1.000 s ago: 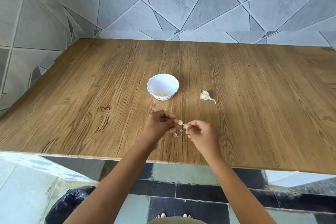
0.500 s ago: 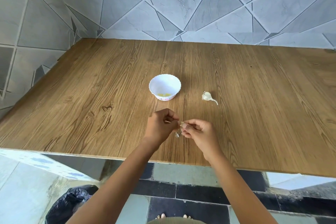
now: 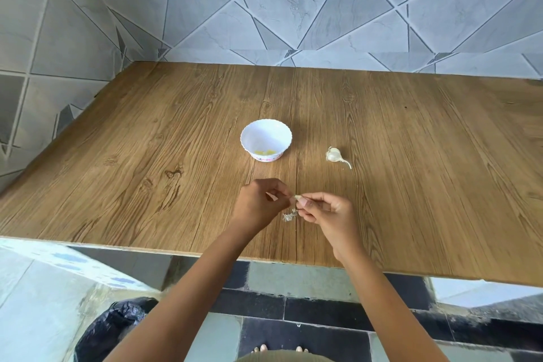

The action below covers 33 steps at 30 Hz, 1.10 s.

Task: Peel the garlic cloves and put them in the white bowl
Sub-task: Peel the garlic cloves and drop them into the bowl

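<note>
A small garlic clove [image 3: 297, 198] sits between my two hands, just above the wooden table [image 3: 147, 156]. My left hand [image 3: 260, 204] pinches it from the left and my right hand [image 3: 326, 211] pinches it from the right with fingertips. Loose papery skin [image 3: 289, 215] lies on the table under the clove. Behind the hands stands the white bowl [image 3: 266, 134] with pale yellow peeled cloves [image 3: 59, 152] at its bottom. To the bowl's right lies the rest of the garlic bulb [image 3: 334, 155] with its stem.
Grey tiled walls close off the table at the back and left. The table's front edge runs below my wrists. A black bin bag [image 3: 108, 329] sits on the floor at the lower left.
Both hands stay at the same spot, working the clove between the fingertips. More skin scraps lie under the hands. The camera has shifted slightly.
</note>
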Motion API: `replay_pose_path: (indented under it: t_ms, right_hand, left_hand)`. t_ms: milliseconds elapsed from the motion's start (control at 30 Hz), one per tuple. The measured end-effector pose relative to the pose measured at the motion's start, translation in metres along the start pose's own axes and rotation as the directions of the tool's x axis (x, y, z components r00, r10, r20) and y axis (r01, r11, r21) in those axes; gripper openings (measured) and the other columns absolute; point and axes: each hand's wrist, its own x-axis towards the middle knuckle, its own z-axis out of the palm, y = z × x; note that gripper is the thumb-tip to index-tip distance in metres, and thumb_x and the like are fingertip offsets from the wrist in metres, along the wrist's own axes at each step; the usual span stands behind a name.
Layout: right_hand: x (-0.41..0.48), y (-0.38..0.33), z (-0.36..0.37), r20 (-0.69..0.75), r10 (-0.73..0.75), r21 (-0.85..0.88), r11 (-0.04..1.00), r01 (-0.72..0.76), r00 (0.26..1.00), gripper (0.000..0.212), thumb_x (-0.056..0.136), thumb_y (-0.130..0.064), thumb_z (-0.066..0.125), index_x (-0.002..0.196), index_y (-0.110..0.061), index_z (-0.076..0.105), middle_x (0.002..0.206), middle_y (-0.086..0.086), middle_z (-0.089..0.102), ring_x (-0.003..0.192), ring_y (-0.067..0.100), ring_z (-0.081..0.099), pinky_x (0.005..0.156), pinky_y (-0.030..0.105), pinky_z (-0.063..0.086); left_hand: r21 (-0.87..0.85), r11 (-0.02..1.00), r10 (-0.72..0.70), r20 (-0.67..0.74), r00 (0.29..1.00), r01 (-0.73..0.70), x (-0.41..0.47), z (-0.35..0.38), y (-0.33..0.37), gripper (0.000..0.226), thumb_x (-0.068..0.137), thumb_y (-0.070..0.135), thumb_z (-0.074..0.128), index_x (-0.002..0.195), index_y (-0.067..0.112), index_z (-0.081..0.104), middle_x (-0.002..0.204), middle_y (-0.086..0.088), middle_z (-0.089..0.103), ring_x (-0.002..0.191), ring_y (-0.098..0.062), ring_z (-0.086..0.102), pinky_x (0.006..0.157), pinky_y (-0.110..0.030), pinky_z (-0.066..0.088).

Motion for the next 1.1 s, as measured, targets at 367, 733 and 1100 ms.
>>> replay_pose_path:
  t_ms: [367,733,1100]
  right_hand:
    - [0.003,0.016,-0.003,0.12,-0.659,-0.664,0.503,0.554,0.742,0.003,0.081,-0.006,0.07,0.079,-0.009,0.069,0.069,-0.004,0.067,0.057,0.005,0.059,0.049,0.021,0.05]
    - [0.002,0.017,-0.008,0.247,-0.702,-0.637,0.402,0.658,0.668,0.012,0.091,-0.019,0.058,0.087,-0.01,0.065,0.081,-0.005,0.064,0.065,0.004,0.056,0.053,0.019,0.047]
    - [-0.003,0.003,-0.001,0.033,-0.139,-0.023,0.99,0.14,0.99,0.014,0.081,-0.005,0.068,0.089,-0.017,0.069,0.072,-0.002,0.071,0.07,0.009,0.069,0.062,0.017,0.053]
  left_hand:
    - [-0.362,0.91,-0.154,0.164,0.974,0.205,-0.006,0.001,0.008,0.005,0.084,0.005,0.069,0.083,0.0,0.07,0.072,-0.011,0.07,0.059,-0.011,0.063,0.056,-0.02,0.052]
    - [-0.614,0.689,-0.248,0.3,0.921,0.386,-0.006,-0.005,0.015,0.008,0.09,0.003,0.059,0.086,0.001,0.066,0.07,-0.008,0.071,0.059,-0.009,0.067,0.053,-0.016,0.053]
    - [-0.566,0.774,-0.187,0.224,0.956,0.284,-0.008,-0.003,0.016,0.008,0.089,0.004,0.061,0.084,0.002,0.067,0.071,-0.005,0.07,0.062,-0.009,0.065,0.06,-0.017,0.054]
